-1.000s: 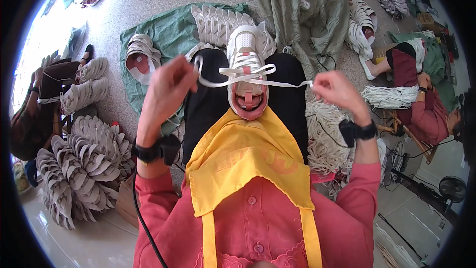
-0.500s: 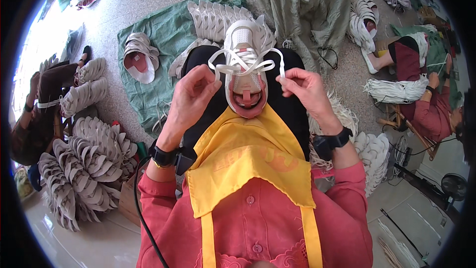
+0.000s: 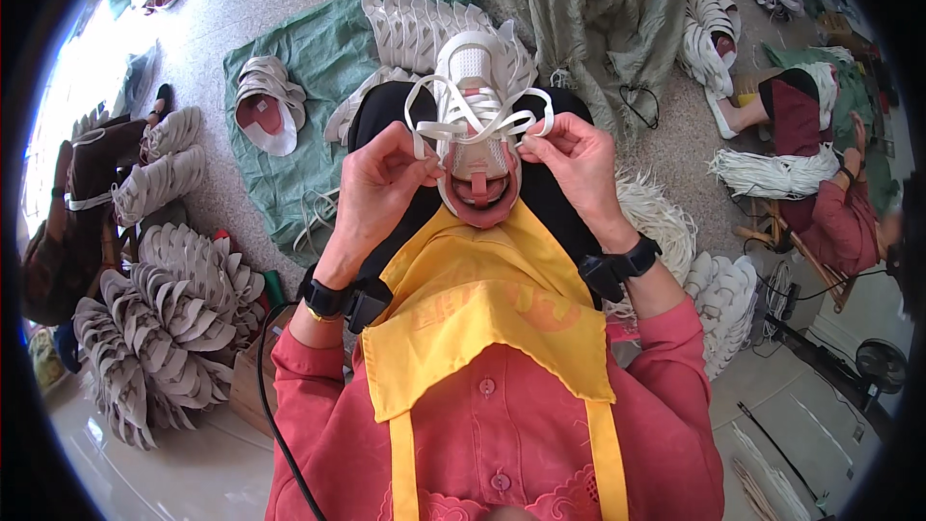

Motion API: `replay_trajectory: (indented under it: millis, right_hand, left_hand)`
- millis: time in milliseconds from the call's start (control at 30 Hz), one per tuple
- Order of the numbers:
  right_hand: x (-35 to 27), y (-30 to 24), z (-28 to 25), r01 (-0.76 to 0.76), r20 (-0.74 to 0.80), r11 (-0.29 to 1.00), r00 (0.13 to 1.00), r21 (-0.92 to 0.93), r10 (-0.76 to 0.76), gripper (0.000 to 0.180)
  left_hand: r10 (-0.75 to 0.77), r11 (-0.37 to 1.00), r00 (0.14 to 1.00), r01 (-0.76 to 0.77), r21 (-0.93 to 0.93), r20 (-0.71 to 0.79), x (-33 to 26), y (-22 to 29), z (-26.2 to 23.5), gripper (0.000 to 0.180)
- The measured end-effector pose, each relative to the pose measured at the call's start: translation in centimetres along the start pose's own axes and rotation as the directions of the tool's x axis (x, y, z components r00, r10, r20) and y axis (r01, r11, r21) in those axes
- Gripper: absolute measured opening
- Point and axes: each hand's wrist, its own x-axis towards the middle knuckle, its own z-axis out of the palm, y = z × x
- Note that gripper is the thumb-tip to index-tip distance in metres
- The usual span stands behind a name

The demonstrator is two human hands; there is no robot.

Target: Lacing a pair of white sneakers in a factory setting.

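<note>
A white and pink sneaker (image 3: 476, 72) rests on my lap, its toe pointing away from me and its pink heel toward me. White shoelaces (image 3: 471, 119) cross over its tongue, with a loop reaching out to each side. My left hand (image 3: 394, 169) pinches one lace end just left of the shoe's opening. On the other side, my right hand (image 3: 571, 156) pinches the other lace end close to the shoe's right edge. A yellow apron (image 3: 482, 299) covers my lap below the heel.
Ahead, a green sheet (image 3: 280, 53) bears shoe uppers (image 3: 405, 34) and a single upper (image 3: 265, 111). A grey-green sack (image 3: 598, 29) stands front right. Stacked uppers (image 3: 159, 347) lie at left. Bundled white laces (image 3: 772, 174) lie beside a co-worker (image 3: 830, 222) at right.
My right hand has moved left, closer to the shoe, with its lace end. My left hand has shifted slightly right and down. The loops now sit closer to the shoe.
</note>
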Motion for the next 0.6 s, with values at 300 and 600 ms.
replay_trajectory:
  millis: [300, 600]
  right_hand:
    - [-0.7, -1.1, 1.3, 0.242, 0.052, 0.868, 0.968, -0.434, -0.244, 0.006]
    - [-0.3, -0.4, 0.7, 0.119, 0.044, 0.934, 0.993, -0.337, -0.11, 0.006]
  left_hand:
    - [-0.039, 0.998, 0.999, 0.041, 0.046, -0.038, 0.1, -0.5, -0.3, 0.008]
    - [-0.016, 0.999, 0.989, 0.022, 0.044, -0.145, 0.6, -2.1, 0.0, 0.006]
